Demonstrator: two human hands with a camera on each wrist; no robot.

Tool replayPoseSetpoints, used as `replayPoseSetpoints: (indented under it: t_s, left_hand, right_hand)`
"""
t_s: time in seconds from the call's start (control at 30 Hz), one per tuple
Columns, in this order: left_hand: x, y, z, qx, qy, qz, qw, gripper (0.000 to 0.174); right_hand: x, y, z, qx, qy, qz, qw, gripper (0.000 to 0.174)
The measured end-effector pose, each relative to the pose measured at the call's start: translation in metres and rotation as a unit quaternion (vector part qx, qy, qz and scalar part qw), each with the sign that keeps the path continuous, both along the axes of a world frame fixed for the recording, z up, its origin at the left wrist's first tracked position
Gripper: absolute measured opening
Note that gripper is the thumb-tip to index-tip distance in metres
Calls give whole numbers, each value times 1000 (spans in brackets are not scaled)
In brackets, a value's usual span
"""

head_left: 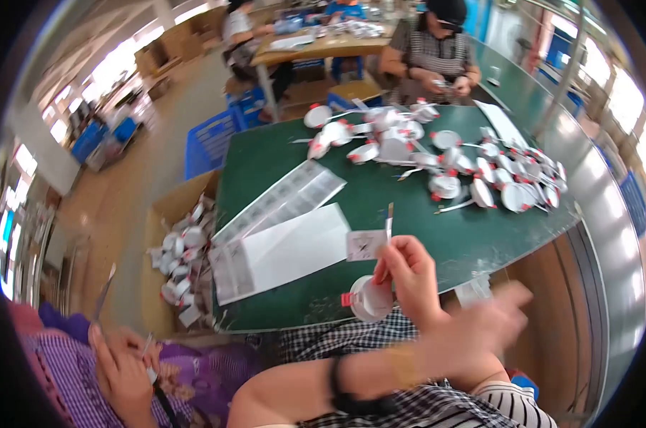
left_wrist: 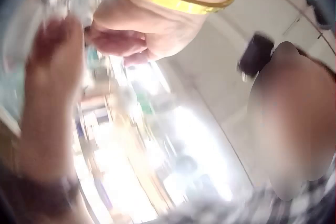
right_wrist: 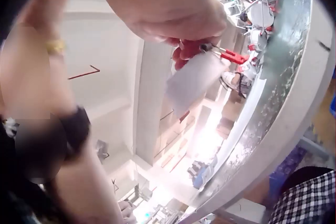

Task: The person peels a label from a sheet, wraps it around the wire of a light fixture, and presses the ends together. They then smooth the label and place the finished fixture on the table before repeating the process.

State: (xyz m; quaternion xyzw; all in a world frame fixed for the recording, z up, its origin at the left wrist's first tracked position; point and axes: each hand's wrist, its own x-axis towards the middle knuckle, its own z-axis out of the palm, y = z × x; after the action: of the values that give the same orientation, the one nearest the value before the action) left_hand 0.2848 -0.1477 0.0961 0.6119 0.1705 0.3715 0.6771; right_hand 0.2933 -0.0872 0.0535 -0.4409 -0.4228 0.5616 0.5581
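the right hand (head_left: pixel 408 277) is closed in a pinch on a small white label (head_left: pixel 366 245). the label stands up just left of the fingertips, above the near edge of the green table (head_left: pixel 408 214). directly under this hand sits a round white lamp (head_left: pixel 369 299) with a red clip. it touches the hand, but i cannot tell if the hand carries it. the left hand (head_left: pixel 508 307) is to the right, apart from the label, and it is too blurred to tell if it is open or closed. a gold bracelet (head_left: pixel 403 364) is on its forearm.

left of the label lie a white sheet (head_left: pixel 294 250) and, farther away, a clear strip sheet (head_left: pixel 284 200). a heap of the same lamps (head_left: pixel 480 175) covers the far right of the table, well apart from both hands. a cardboard box (head_left: pixel 167 214) with more lamps stands at the left of the table. a person in a checked shirt (head_left: pixel 433 50) sits at the far side, and a person in purple (head_left: pixel 123 371) at the near left.

the print on the label is too small to read.
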Motion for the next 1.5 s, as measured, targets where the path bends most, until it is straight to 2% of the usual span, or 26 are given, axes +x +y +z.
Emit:
replayPoseSetpoints:
  t_s: [0.03,0.07,0.1,0.13,0.17,0.2,0.23,0.27,0.3,0.33,0.37,0.53,0.6,1.03,1.2,1.33,1.5]
  left_hand:
    - [19,-9,5,142,68,-132,979,33]
    - [9,-15,33,98,107,-229,962,33]
    - [-4,-11,36,102,107,-227,963,33]
    - [-17,-3,37,123,24,-168,978,29]
    - [-31,6,34,141,-60,-115,981,25]
    - [-49,22,7,263,-12,64,963,21]
    - [-92,34,6,55,61,99,992,16]
    - [-113,38,11,-66,38,213,974,20]
    - [-135,49,-10,-20,90,336,937,22]
    - [-148,53,-20,-45,104,385,916,22]
    - [-155,54,-35,-73,55,385,919,25]
    - [-148,54,-40,-108,-1,325,940,27]
    - [-148,55,-39,-114,44,312,942,23]
    - [-147,59,-42,-105,46,336,935,17]
    - [-145,61,-42,-90,5,351,932,19]
    - [-153,63,-49,-103,42,336,935,20]
    - [-159,62,-47,-102,20,313,944,27]
  right_hand:
    - [-6,2,-2,9,11,11,1000,10]
    - [-5,3,-3,21,21,9,1000,10]
    - [1,2,-5,36,25,13,999,11]
    - [7,4,0,51,23,10,998,11]
    - [14,1,3,20,30,9,999,11]
    - [21,-3,3,-13,43,5,999,11]
    - [27,2,-9,49,30,5,998,12]
    - [27,-5,-2,55,17,7,998,13]
    - [25,-7,0,43,26,15,999,14]
    - [22,-10,1,26,34,24,999,14]
    - [18,-9,-1,29,35,31,998,14]
    - [9,-11,-2,16,23,47,998,15]
    - [9,-13,-2,19,22,44,999,15]
    - [9,-15,-2,25,59,55,996,16]
    - [7,-17,3,9,102,78,992,15]
    - [5,-12,4,4,108,74,991,14]
    - [2,-4,-1,-27,75,90,993,14]
